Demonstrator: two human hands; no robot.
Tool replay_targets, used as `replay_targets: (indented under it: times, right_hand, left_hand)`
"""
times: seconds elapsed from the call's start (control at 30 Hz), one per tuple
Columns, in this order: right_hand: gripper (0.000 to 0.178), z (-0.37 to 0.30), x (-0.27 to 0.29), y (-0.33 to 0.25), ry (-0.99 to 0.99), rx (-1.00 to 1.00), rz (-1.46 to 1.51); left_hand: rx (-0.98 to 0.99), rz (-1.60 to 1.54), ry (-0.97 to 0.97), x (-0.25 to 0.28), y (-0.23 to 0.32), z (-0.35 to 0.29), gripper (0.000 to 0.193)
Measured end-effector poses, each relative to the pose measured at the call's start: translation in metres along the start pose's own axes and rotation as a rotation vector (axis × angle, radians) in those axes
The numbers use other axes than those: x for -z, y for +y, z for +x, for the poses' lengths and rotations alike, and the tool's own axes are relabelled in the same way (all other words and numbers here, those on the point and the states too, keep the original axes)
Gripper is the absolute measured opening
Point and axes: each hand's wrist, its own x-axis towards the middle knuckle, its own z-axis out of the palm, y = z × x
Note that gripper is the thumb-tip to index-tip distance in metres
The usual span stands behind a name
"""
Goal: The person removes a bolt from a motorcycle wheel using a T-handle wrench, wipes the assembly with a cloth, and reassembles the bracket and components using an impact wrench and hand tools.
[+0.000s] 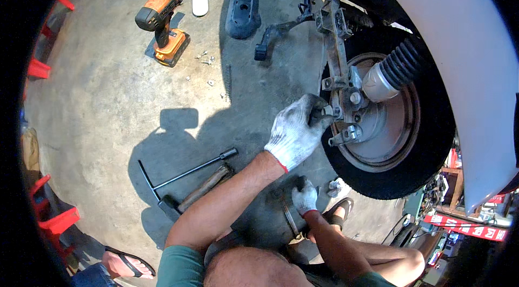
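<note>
My left hand (296, 129), in a white glove with dark-stained fingers, reaches to the metal arm (338, 62) beside the wheel. Its thumb and fingers are pinched around a bolt head (327, 110) there. Just below is a small metal lever (345, 136) by the wheel's hub. The black tyre (386, 189) surrounds a grey, dusty drum and rim. Lower down, near the floor, my gloved right hand (305, 196) is closed with its fingers curled; whatever it may hold is hidden. A crumpled whitish rag (338, 187) lies beside it.
An orange-black cordless impact wrench (164, 19) stands at the far left, near loose bolts (206, 60), a spring (227, 82) and a black cover (243, 8). Close to my left forearm lie a T-handle wrench (186, 172) and a hammer (203, 188). Another person's sandalled foot (125, 263) is lower left.
</note>
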Motion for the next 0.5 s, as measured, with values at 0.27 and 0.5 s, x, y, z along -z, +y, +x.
replay_targets:
  times: [0.27, 0.5]
  right_hand:
    - [0.026, -0.001, 0.004, -0.003, 0.003, 0.0, -0.019]
    - [0.027, 0.002, 0.002, 0.003, -0.074, 0.018, -0.006]
  left_hand:
    - [0.036, -0.044, -0.022, -0.004, 0.005, 0.004, 0.026]
    - [-0.117, -0.07, 0.118, -0.017, -0.018, -0.002, 0.028]
